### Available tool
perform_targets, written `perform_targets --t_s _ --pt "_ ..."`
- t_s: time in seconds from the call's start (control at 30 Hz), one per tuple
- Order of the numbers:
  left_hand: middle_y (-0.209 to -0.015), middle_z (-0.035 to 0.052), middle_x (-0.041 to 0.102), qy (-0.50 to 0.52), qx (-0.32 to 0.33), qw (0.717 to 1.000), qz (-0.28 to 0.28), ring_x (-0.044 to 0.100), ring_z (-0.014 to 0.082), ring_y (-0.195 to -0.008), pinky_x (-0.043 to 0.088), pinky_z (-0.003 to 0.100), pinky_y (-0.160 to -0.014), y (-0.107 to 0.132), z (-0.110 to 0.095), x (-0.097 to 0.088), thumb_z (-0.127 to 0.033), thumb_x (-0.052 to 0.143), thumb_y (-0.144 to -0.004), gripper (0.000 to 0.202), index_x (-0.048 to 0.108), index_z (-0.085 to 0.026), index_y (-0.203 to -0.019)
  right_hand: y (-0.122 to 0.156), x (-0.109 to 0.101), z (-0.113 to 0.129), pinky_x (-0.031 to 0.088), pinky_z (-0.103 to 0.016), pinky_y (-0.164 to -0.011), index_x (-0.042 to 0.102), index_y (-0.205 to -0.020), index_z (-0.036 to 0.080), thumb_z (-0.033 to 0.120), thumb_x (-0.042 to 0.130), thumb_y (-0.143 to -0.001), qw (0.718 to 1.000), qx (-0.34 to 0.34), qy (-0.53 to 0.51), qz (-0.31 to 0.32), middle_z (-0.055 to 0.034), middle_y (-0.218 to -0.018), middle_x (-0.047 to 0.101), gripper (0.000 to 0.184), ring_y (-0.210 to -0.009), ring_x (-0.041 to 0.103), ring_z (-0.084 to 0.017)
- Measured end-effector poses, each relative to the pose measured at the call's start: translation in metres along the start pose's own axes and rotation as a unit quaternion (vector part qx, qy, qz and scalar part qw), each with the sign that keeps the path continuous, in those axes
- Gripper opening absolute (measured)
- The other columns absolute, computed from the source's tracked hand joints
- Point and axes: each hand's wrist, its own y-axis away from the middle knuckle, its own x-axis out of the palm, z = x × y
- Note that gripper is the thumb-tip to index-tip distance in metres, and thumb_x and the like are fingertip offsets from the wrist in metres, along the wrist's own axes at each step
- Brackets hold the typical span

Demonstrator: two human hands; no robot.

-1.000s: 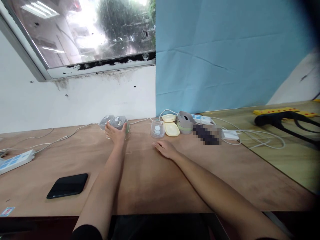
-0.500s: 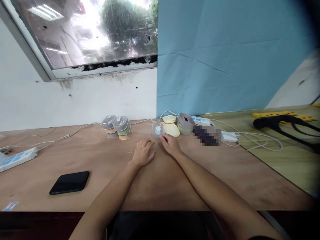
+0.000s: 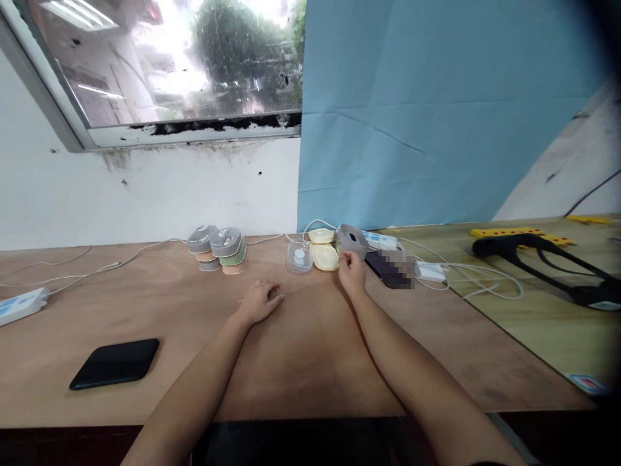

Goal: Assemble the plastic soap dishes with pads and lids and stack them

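My left hand (image 3: 259, 302) rests on the brown tabletop, thumb apart from loosely bent fingers, holding nothing. My right hand (image 3: 352, 273) is farther forward, its fingertips drawn together between a pale yellow dish-like piece (image 3: 325, 257) and a stack topped by a grey container (image 3: 352, 238). Whether those fingers hold anything is too small to make out. A clear lid (image 3: 299, 256) with a round white centre lies left of the yellow piece. Behind that piece sits another pale yellow one (image 3: 321, 235).
Two stacks of grey-lidded containers (image 3: 227, 242) stand at the back left. A black flat device (image 3: 115, 363) lies front left. Right of my right hand are a dark phone (image 3: 388, 268), a white adapter (image 3: 430, 272), cables and a black strap-like frame (image 3: 528, 255).
My right hand has moved right, from the clear lid to beside the grey-topped stack. My left hand has drawn back a little to the left. The view has shifted slightly.
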Motion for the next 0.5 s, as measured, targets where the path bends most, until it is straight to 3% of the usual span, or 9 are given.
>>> perform_targets --t_s 0.13,0.37,0.5 --pt "-0.098 0.0075 0.067 0.001 0.0 1.0 0.006 0.059 0.0225 -0.093 0.045 0.036 -0.085 -0.001 -0.001 -0.001 -0.041 0.056 -0.085 0.034 0.064 -0.018 -0.109 0.001 0.005 -0.004 0.041 -0.031 -0.068 0.062 -0.098 0.016 0.042 0.045 -0.084 0.999 0.0 0.01 0.047 -0.0065 -0.08 0.064 0.034 -0.07 0.056 -0.02" --pt "-0.097 0.0069 0.067 0.0 0.006 1.0 0.002 0.059 0.0223 -0.091 0.045 0.036 -0.084 -0.001 -0.003 0.0 -0.039 0.056 -0.085 0.031 0.064 -0.018 -0.106 0.01 0.016 -0.001 0.043 -0.032 -0.082 0.065 -0.101 0.018 0.031 0.057 -0.077 0.98 -0.063 0.11 0.154 -0.0091 -0.105 0.059 0.029 -0.09 0.057 -0.02" --pt "-0.098 0.0071 0.067 -0.005 0.006 1.0 0.002 0.059 0.0223 -0.091 0.045 0.035 -0.084 -0.001 -0.002 0.0 -0.04 0.056 -0.085 0.032 0.064 -0.018 -0.106 0.011 0.017 -0.001 0.042 -0.029 -0.078 0.067 -0.089 0.019 0.023 0.058 -0.076 0.965 -0.082 0.144 0.202 -0.0065 -0.097 0.062 0.016 -0.086 0.058 -0.018"
